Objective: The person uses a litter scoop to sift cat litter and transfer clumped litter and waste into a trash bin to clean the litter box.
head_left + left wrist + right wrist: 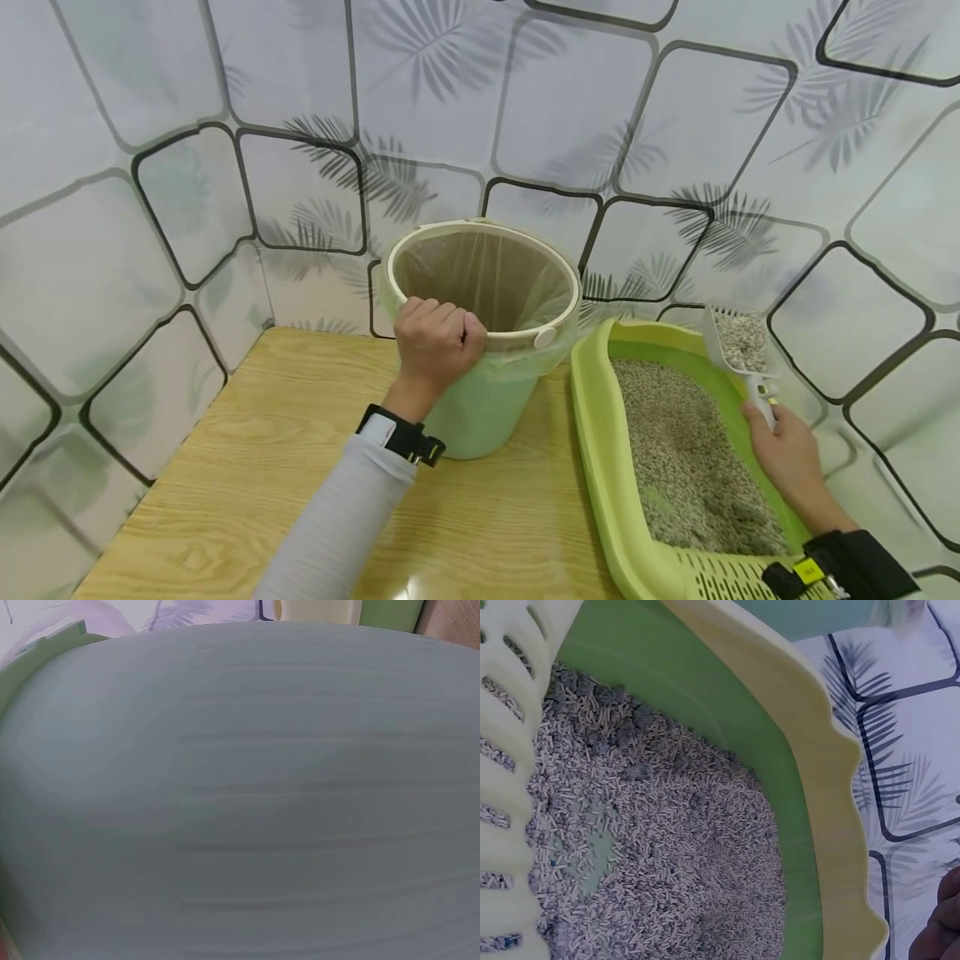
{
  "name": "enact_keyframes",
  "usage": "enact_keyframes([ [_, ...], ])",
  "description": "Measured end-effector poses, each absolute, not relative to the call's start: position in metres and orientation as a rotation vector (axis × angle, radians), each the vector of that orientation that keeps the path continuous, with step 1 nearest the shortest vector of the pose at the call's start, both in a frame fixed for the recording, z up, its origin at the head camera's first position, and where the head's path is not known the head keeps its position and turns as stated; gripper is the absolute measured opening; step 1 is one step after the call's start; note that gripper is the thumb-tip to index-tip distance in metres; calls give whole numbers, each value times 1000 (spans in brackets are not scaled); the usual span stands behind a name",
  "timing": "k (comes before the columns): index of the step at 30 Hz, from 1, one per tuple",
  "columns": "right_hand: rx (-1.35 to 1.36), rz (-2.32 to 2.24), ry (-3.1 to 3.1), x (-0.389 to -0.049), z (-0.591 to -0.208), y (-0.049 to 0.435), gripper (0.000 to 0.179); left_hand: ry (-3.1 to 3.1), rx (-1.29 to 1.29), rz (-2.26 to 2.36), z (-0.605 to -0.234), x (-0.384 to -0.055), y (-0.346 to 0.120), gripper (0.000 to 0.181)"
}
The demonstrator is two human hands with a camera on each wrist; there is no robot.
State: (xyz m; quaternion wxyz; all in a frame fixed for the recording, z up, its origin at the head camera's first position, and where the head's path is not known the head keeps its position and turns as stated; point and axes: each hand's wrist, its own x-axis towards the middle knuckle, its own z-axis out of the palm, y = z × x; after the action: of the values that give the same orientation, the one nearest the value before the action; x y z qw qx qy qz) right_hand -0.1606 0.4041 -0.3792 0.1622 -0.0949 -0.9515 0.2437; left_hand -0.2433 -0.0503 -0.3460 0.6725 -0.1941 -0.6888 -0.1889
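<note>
My left hand (438, 346) grips the near rim of a green trash bin (480, 408), fingers curled over its edge. A clear plastic bag (427, 267) lines the bin under a cream ring. Its ribbed side (247, 817) fills the left wrist view. My right hand (787, 454) holds a white litter scoop (757, 392) by the handle, with pale litter pellets (744, 340) in its pan. The scoop is over the right far side of a green litter box (596, 425), which holds a bed of cat litter (682, 442). In the right wrist view only some fingers (939, 922) show.
Both the bin and the litter box stand on a wood-grain tabletop (247, 467). Behind them hangs a patterned curtain (435, 108) with leaf prints, also closing in the left and right sides. A slotted panel (506, 780) forms the litter box's near end.
</note>
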Motion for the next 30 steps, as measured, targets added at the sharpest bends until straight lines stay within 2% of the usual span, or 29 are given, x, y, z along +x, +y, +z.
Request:
enact_keyframes([
  [17, -247, 659, -2715, -157, -373, 407, 46, -1556, -436, -427, -347, -241, -49, 38],
  [23, -119, 387, -2913, -154, -368, 410, 42, -1548, -431, -422, -347, -241, -50, 38],
  [30, -121, 201, -3025, -155, -372, 404, 37, -1541, -433, -426, -346, -241, -51, 39],
])
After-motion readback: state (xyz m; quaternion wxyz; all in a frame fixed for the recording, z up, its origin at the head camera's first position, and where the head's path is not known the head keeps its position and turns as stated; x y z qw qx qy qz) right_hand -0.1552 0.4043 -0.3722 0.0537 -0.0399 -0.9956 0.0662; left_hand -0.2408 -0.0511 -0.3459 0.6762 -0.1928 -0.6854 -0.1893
